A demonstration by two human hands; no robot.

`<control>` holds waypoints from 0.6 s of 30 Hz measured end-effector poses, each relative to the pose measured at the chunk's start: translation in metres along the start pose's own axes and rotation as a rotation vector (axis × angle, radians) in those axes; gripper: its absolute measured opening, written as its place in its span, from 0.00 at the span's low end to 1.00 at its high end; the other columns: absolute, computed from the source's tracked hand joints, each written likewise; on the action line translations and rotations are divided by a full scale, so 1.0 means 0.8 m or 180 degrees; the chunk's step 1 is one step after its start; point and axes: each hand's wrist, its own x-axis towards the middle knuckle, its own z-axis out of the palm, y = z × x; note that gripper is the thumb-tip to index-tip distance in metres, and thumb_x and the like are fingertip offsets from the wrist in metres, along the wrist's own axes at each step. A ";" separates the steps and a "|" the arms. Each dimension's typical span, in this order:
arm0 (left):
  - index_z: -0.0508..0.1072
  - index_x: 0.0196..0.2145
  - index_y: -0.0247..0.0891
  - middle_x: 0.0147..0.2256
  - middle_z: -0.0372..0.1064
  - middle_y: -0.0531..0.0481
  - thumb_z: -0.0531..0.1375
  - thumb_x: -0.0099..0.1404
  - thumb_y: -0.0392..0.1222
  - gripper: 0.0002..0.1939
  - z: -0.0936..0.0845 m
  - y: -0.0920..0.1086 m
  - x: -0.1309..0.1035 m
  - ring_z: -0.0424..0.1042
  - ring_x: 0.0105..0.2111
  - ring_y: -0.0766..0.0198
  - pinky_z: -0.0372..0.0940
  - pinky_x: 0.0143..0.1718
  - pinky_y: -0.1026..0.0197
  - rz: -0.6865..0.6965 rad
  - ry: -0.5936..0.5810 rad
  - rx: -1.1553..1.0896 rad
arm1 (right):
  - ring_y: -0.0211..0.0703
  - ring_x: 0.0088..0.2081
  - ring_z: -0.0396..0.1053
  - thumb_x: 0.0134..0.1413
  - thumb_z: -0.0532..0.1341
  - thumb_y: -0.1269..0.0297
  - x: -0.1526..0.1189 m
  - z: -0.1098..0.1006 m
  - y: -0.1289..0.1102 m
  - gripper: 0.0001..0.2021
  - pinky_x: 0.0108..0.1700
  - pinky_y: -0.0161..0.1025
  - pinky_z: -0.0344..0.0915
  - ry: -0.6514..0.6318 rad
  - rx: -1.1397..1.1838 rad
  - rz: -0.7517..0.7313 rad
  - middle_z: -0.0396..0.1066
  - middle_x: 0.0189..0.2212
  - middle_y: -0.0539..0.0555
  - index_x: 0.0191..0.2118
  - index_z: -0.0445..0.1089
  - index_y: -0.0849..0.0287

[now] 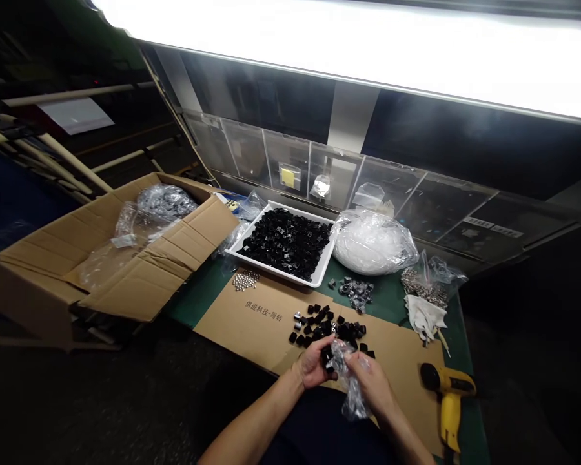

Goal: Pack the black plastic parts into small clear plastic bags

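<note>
My left hand [314, 365] is at the front edge of the cardboard sheet [242, 323], palm turned up and fingers curled round small black parts. Beside it, my right hand [372, 382] pinches a crumpled clear plastic bag [353, 394], which hangs down between the hands. The bag covers part of the left fingers, so the exact number of parts there is hidden. Just beyond both hands lies a loose group of small black blocks [314, 321], some with shiny metal faces. Farther back is a pile of small dark metallic pieces [357, 292].
A white tray [314, 281] heaped with black parts stands behind, next to a large bag of white material [375, 242]. Silver balls [246, 279] lie at left, near an open carton [174, 258]. A yellow heat gun [450, 410] and a bag of metal pieces [426, 284] are right.
</note>
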 end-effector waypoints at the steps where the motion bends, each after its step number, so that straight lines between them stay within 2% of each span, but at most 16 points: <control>1: 0.73 0.38 0.35 0.30 0.73 0.51 0.62 0.64 0.54 0.17 0.000 0.000 0.000 0.71 0.25 0.64 0.61 0.24 0.62 -0.0050 0.0014 0.0036 | 0.38 0.22 0.59 0.42 0.66 0.40 0.001 -0.002 0.002 0.24 0.25 0.36 0.58 0.0034 0.0014 0.0012 0.65 0.18 0.49 0.22 0.68 0.59; 5: 0.71 0.33 0.36 0.27 0.72 0.51 0.62 0.64 0.56 0.17 0.001 0.001 0.002 0.70 0.24 0.63 0.59 0.20 0.63 -0.0195 0.0072 0.0155 | 0.37 0.23 0.58 0.45 0.66 0.42 0.008 -0.009 0.010 0.23 0.26 0.35 0.57 0.0039 0.0052 0.0035 0.63 0.19 0.47 0.23 0.67 0.59; 11: 0.69 0.34 0.38 0.30 0.72 0.51 0.61 0.64 0.55 0.16 0.002 0.000 -0.001 0.73 0.28 0.62 0.60 0.20 0.65 -0.0160 -0.0026 0.0324 | 0.40 0.24 0.63 0.44 0.67 0.42 0.015 -0.019 0.020 0.22 0.28 0.37 0.60 0.0241 0.0186 0.0203 0.69 0.21 0.50 0.26 0.70 0.60; 15: 0.70 0.38 0.39 0.34 0.72 0.49 0.62 0.62 0.53 0.15 0.002 -0.001 -0.005 0.75 0.31 0.60 0.60 0.21 0.66 -0.0169 -0.0190 0.0421 | 0.42 0.24 0.65 0.43 0.68 0.43 0.012 -0.025 0.019 0.21 0.27 0.37 0.61 0.0291 0.0272 0.0197 0.73 0.22 0.52 0.28 0.72 0.59; 18: 0.71 0.43 0.39 0.37 0.72 0.48 0.63 0.59 0.46 0.15 0.001 -0.001 -0.006 0.76 0.34 0.58 0.62 0.22 0.66 -0.0182 -0.0302 0.0456 | 0.43 0.23 0.66 0.42 0.68 0.43 0.011 -0.028 0.022 0.22 0.26 0.37 0.61 0.0344 0.0321 0.0193 0.73 0.22 0.52 0.29 0.72 0.59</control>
